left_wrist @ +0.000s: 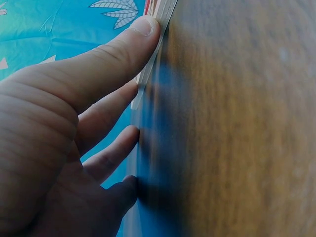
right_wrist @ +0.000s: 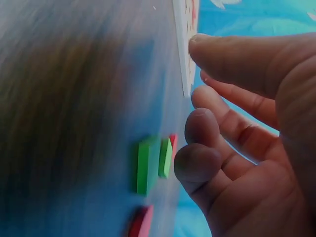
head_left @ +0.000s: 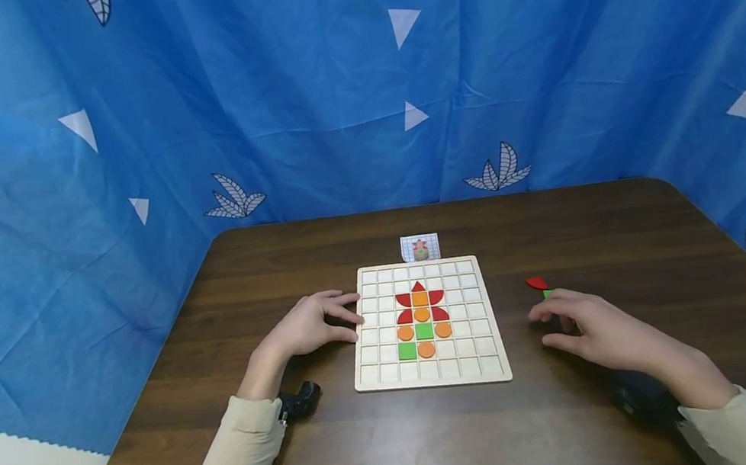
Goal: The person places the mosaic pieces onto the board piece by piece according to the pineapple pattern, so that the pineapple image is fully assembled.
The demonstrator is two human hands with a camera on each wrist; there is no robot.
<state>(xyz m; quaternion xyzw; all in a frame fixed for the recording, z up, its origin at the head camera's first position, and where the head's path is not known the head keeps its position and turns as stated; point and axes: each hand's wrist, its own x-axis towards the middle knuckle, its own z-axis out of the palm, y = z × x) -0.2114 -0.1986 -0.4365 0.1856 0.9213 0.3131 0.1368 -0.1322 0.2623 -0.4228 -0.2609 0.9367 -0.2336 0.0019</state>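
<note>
A pale wooden grid board [head_left: 478,365] lies flat on the table, with several red, orange and green flat pieces set in its middle squares. My left hand [head_left: 307,323] rests at the board's left edge, fingers spread and lightly bent; in the left wrist view its thumb [left_wrist: 131,42] lies right at the edge. Right of the board, my right hand [head_left: 587,325] hovers over loose pieces with bent fingers and nothing between thumb and fingertips. Below those fingers, the right wrist view has a green block [right_wrist: 147,168], another green piece [right_wrist: 165,159] and a red piece [right_wrist: 142,222].
A small printed card [head_left: 409,248] with a coloured pattern lies behind the board's top edge. The brown wooden table [head_left: 452,438] reaches a blue curtain [head_left: 328,76] at the back and sides. Another red piece [head_left: 535,283] lies just beyond the right hand.
</note>
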